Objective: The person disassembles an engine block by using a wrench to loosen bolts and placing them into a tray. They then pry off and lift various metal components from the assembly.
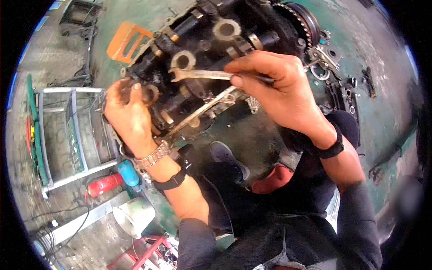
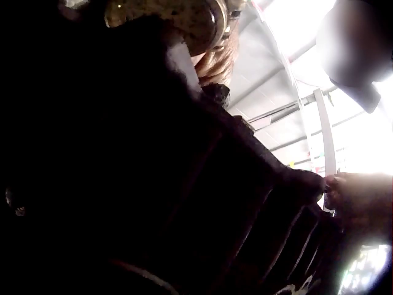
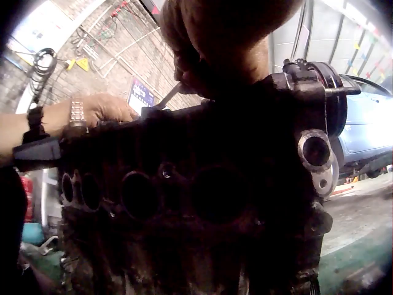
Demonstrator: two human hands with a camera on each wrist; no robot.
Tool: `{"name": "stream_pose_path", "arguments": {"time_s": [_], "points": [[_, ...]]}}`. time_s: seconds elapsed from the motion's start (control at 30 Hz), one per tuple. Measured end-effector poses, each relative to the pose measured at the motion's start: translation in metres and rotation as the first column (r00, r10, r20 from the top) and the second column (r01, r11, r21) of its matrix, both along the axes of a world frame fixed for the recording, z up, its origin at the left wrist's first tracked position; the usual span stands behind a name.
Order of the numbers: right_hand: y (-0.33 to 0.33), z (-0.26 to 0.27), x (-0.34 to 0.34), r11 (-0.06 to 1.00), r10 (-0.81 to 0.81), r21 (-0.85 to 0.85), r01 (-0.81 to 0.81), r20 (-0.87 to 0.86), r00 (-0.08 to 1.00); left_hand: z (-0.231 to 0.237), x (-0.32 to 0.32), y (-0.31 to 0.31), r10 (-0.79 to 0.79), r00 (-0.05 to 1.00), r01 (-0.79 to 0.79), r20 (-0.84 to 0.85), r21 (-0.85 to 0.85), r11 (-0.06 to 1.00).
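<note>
Silver metal, the slim open-ended wrench [image 1: 202,75] lies just above the middle of the head view, its forked head pointing left over the dark, greasy metal engine [image 1: 204,45]; whether they touch, I cannot tell. The right hand [image 1: 283,90], right of centre, pinches the wrench's shank between thumb and fingers. The left hand [image 1: 130,112], left of centre, is at the engine's left end; whether its fingers grip a part there, I cannot tell, and the left wrist view is too dark to show it. A black, round toothed wheel [image 1: 311,24] sits at the engine's upper right end. An orange flat-topped stool [image 1: 118,42] stands at upper left; a red cylinder [image 1: 105,185] lies at lower left, beside a blue rounded object [image 1: 129,173].
</note>
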State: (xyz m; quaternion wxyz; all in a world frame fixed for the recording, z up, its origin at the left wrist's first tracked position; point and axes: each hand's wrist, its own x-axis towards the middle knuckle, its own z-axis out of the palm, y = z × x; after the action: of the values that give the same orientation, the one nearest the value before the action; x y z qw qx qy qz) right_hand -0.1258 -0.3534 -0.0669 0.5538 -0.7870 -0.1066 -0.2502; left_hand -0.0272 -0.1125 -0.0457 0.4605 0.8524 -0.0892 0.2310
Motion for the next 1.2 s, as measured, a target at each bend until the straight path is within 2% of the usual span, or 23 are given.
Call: {"name": "stream_pose_path", "arguments": {"time_s": [0.03, 0.1, 0.3, 0.37, 0.53, 0.67, 0.73, 0.87, 0.93, 1.2], "points": [[0.001, 0.000, 0.000, 1.000, 0.011, 0.005, -0.011, 0.011, 1.000, 0.002, -0.004, -0.002, 0.017, 0.993, -0.029, -0.120, -0.097, 0.995], [0.002, -0.001, 0.000, 0.999, 0.004, 0.050, -0.004, -0.013, 1.000, -0.002, 0.001, -0.001, 0.027, 0.999, -0.030, -0.042, -0.070, 0.997], [0.000, 0.001, -0.001, 1.000, 0.000, -0.022, 0.000, -0.011, 1.000, 0.001, 0.000, -0.003, 0.142, 0.988, -0.141, -0.066, 0.012, 0.990], [0.000, 0.003, -0.003, 1.000, 0.009, -0.018, -0.009, -0.002, 1.000, 0.007, -0.009, -0.012, 0.016, 0.995, -0.032, -0.099, -0.165, 0.986], [0.000, 0.006, -0.002, 1.000, 0.006, -0.001, -0.006, -0.067, 0.998, -0.001, -0.002, 0.000, 0.033, 0.999, -0.033, -0.014, -0.014, 0.999], [0.000, 0.007, -0.002, 1.000, 0.017, 0.022, -0.015, -0.062, 0.998, -0.002, 0.001, 0.001, 0.048, 0.999, -0.048, -0.022, -0.035, 0.998], [0.000, 0.006, -0.002, 1.000, 0.009, 0.025, -0.008, -0.061, 0.998, -0.001, 0.003, 0.004, 0.119, 0.986, -0.115, -0.116, 0.036, 0.993], [0.001, 0.005, -0.002, 1.000, -0.006, 0.013, 0.007, -0.050, 0.999, 0.003, -0.004, -0.005, 0.117, 0.993, -0.118, -0.030, -0.017, 0.993], [0.001, 0.004, -0.002, 0.999, 0.002, 0.033, 0.000, -0.068, 0.998, 0.003, -0.005, -0.004, 0.079, 0.997, -0.079, -0.008, 0.052, 0.996], [0.000, 0.006, -0.001, 1.000, -0.001, -0.014, 0.000, -0.071, 0.997, -0.001, 0.000, -0.003, 0.081, 0.997, -0.081, -0.018, -0.018, 0.997]]}}
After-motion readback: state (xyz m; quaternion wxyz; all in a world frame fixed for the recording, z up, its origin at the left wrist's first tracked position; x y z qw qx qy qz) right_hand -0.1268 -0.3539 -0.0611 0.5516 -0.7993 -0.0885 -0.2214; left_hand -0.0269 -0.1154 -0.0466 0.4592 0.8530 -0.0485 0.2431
